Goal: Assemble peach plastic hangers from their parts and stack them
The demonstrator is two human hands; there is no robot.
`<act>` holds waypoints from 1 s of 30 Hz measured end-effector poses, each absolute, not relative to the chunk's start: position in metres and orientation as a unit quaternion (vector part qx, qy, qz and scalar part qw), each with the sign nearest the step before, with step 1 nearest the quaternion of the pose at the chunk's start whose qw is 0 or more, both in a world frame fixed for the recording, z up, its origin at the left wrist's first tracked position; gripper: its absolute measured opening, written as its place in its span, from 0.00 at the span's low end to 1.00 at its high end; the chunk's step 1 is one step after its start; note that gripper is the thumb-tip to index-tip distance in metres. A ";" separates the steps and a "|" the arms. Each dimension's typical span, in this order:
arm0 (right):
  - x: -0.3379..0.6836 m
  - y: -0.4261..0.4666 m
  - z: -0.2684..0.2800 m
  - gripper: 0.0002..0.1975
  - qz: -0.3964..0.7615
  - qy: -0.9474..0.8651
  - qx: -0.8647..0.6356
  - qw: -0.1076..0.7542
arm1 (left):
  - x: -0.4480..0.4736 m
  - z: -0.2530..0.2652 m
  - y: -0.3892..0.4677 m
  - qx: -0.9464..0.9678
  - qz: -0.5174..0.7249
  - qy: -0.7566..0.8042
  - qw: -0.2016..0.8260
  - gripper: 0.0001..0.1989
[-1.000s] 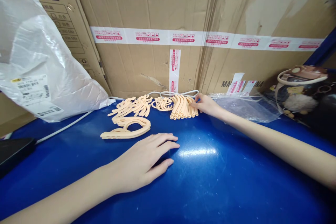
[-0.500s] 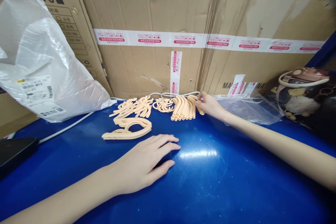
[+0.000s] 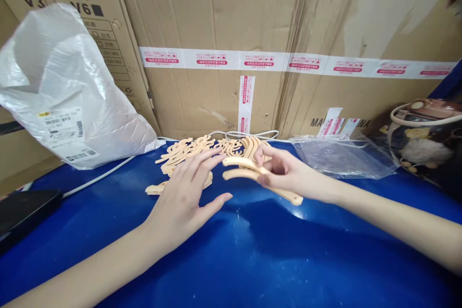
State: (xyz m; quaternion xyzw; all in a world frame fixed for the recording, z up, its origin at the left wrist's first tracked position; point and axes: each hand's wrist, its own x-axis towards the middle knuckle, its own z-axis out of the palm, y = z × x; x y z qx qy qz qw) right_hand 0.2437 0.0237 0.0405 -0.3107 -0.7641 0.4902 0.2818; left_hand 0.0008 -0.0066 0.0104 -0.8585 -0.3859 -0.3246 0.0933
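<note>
Both hands have moved in the last half second: the right hand has come nearer, off the stack, and the left hand has shifted towards eleven o'clock. Right fingers pinch two strips over the surface, their curved ends towards nine o'clock. Left fingers are spread, grasping nothing; whether they touch a strip cannot be told. From the right hand, the stack lies at ten o'clock.

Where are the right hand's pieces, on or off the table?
Off: the right hand pinches the pieces above the table, with a dark shadow below.
</note>
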 end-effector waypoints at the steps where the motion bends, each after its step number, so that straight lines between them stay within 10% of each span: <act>1: 0.242 0.019 0.038 0.11 0.513 -0.760 -0.302 0.263 | -0.001 0.010 -0.005 -0.862 -0.316 -0.384 0.097 0.26; 10: 0.244 0.012 0.031 0.15 0.501 -0.790 -0.332 0.120 | 0.003 0.006 -0.005 -0.904 -0.236 -0.353 0.050 0.06; 30: 0.247 0.010 0.044 0.11 0.233 -0.909 -0.346 0.025 | 0.013 0.006 -0.011 -0.893 -0.223 -0.384 -0.074 0.09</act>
